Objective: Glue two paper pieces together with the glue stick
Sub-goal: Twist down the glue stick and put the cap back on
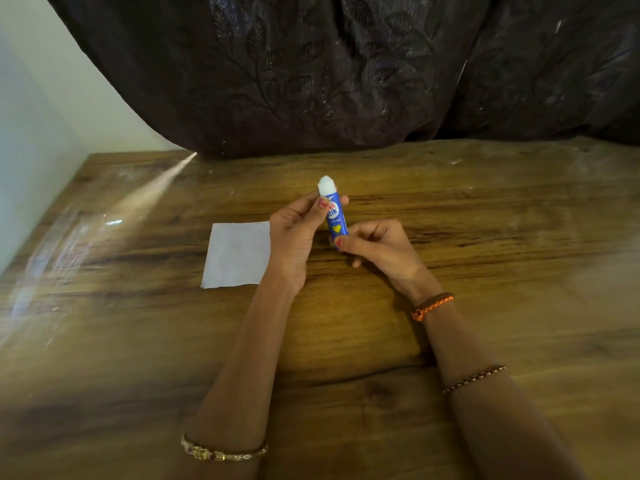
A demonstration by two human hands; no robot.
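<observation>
Fingers (323, 201) of left hand (294, 233) pinch glue stick (335, 216) mid-barrel; right hand (375, 245) pinches base, uncapped tip at 12 o'clock. Paper (237, 254) on surface (485, 202) at 9 o'clock. Risk: over-extended glue snaps; unheld paper slides, creases.

**Glue stick held upright in both hands**

At frame centre, the left hand (294, 233) pinches the upper part of the blue glue stick (335, 216), its white tip bare, while the right hand (377, 245) grips its base. A white paper (235, 254) lies left of them on the wooden table (485, 209).
</observation>
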